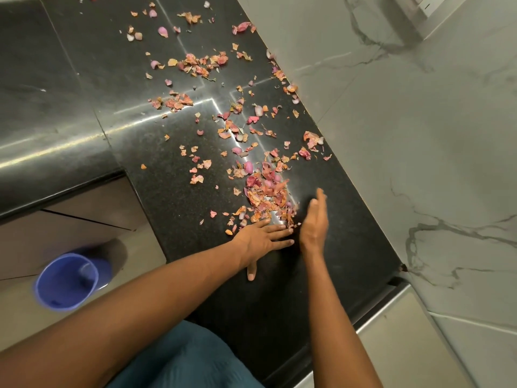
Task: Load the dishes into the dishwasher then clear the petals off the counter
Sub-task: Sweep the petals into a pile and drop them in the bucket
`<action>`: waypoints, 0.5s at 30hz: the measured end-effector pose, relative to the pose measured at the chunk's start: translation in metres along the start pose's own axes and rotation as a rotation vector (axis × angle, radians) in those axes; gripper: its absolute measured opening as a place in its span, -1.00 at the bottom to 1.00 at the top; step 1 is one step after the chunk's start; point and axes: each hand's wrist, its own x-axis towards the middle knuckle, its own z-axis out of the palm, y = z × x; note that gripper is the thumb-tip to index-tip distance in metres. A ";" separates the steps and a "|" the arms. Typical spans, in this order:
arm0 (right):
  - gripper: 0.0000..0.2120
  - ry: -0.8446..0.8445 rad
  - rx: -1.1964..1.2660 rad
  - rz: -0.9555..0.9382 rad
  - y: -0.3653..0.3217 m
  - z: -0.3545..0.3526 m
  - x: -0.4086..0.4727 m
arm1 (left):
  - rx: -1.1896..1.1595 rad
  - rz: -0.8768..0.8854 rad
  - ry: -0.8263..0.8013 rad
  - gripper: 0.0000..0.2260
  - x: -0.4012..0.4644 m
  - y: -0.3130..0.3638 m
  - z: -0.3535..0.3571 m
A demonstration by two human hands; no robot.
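Pink and orange dried petals lie scattered over the black granite counter (173, 191). The thickest petal pile (265, 194) sits just beyond my hands. My left hand (263, 239) lies flat on the counter, fingers straight and pointing right, its fingertips touching the near edge of the pile. My right hand (314, 219) stands on its edge with straight fingers, right beside the pile. Neither hand holds anything. More petals (195, 63) are spread towards the far end of the counter.
A blue plastic bin (68, 281) stands on the floor at lower left, below the counter's edge. A white marble wall (419, 135) runs along the right side of the counter. A steel surface (391, 331) adjoins the counter at lower right.
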 end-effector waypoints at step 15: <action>-0.28 -0.216 -0.398 -0.011 -0.006 0.071 -0.047 | 0.100 -0.001 0.502 -0.46 -0.073 -0.028 0.025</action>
